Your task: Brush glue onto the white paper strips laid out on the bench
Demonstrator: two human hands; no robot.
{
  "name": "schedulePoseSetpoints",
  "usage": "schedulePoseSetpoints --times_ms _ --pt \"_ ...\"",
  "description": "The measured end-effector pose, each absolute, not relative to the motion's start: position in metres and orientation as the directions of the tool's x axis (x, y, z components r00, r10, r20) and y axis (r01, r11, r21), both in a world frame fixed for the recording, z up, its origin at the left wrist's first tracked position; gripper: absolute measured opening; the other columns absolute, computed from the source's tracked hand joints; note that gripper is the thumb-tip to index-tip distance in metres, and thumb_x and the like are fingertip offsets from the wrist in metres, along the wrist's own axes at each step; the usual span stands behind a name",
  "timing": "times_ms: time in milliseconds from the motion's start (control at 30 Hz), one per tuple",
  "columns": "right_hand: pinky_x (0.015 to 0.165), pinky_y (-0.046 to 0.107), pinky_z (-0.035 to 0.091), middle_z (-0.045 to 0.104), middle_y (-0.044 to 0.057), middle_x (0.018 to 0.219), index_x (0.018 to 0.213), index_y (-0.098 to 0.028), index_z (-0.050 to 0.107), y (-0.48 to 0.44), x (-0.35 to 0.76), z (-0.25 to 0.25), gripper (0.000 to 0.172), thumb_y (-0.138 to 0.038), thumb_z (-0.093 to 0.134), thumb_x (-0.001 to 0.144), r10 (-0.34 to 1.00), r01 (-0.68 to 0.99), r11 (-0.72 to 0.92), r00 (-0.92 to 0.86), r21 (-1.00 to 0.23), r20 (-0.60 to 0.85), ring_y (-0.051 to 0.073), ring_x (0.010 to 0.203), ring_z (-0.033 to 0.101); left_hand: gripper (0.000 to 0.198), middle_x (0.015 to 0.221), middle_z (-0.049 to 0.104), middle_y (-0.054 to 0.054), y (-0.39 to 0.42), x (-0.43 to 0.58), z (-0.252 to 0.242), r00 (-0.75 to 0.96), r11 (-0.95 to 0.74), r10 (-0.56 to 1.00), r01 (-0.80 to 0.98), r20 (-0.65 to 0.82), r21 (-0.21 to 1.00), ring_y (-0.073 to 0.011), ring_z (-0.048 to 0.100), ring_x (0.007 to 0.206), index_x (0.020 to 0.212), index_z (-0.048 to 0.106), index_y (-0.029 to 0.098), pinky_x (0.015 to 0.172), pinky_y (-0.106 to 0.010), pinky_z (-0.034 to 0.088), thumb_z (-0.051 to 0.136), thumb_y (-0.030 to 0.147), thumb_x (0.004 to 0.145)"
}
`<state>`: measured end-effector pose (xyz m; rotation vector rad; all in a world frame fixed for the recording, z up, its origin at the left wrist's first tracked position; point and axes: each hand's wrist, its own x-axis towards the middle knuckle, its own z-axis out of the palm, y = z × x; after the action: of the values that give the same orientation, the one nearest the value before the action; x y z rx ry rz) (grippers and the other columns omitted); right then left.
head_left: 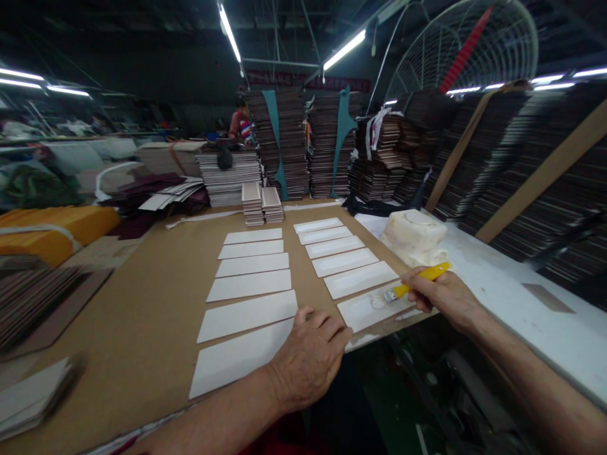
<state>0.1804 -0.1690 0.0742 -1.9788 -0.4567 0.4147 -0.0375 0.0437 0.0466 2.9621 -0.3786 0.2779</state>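
My right hand (434,294) is closed around a paintbrush (429,273) with a yellow handle. The brush's bristles touch the nearest white rectangular panel (355,316) of the right column, where a wet whitish smear shows. My left hand (315,354) rests with loosely bent, parted fingers at the table's front edge, between the two columns. Its thumb is by the near corner of that same panel, and nothing shows in its grasp. Under the left wrist lies part of the nearest panel of the left column (237,360). Several more white panels (256,263) lie beyond it in rows.
A brown board (156,303) covers the table. A whitish, crusted tub (415,234) stands at the right. Small panel stacks (263,205) and tall dark stacks (284,139) line the back. Dark sheets (42,309) lie left. A caged fan (469,44) is upper right; a person (239,120) is behind.
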Motion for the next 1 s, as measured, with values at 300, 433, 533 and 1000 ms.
schedulePoseSetpoints --times_ms 300,433,533,1000 --pt "0.044 0.023 0.043 0.064 0.000 0.059 0.078 -0.019 0.066 -0.201 0.203 0.081 0.022 -0.041 0.068 0.079 0.357 0.118 -0.438 0.933 -0.891 -0.052 0.014 0.045 0.054 0.028 0.119 0.065 -0.004 0.043 -0.037 0.048 0.952 -0.955 -0.229 -0.260 0.203 0.142 -0.0261 0.051 0.106 0.127 0.054 0.024 0.096 -0.051 0.028 0.048 0.022 0.100" --pt "0.043 0.023 0.042 0.064 0.001 0.058 0.074 -0.019 0.066 -0.211 0.214 0.081 0.022 -0.041 0.070 0.077 0.311 0.112 -0.438 0.950 -0.892 -0.033 0.014 0.045 0.054 0.028 0.118 0.065 -0.005 0.043 -0.037 0.049 0.955 -0.956 -0.221 -0.252 0.196 0.148 -0.0266 0.052 0.107 0.127 0.054 0.025 0.098 -0.052 0.027 0.047 0.022 0.100" --pt "0.043 0.024 0.043 0.065 0.002 0.059 0.076 -0.019 0.068 -0.216 0.218 0.083 0.021 -0.039 0.073 0.075 0.272 0.092 -0.427 0.962 -0.900 -0.031 0.015 0.045 0.055 0.028 0.120 0.065 -0.005 0.043 -0.037 0.050 0.956 -0.955 -0.222 -0.252 0.191 0.153 -0.0262 0.053 0.108 0.127 0.054 0.024 0.098 -0.051 0.028 0.046 0.022 0.101" --pt "0.039 0.020 0.046 0.062 0.010 0.069 0.079 -0.031 0.075 -0.193 0.188 0.088 0.009 -0.038 0.071 0.075 0.236 -0.091 -0.045 0.967 -0.995 -0.099 0.013 0.049 0.054 0.027 0.118 0.066 -0.005 0.065 -0.060 0.083 0.943 -0.958 -0.164 -0.222 0.289 0.180 -0.0224 0.055 0.106 0.127 0.054 0.022 0.102 -0.047 0.029 0.047 0.026 0.101"
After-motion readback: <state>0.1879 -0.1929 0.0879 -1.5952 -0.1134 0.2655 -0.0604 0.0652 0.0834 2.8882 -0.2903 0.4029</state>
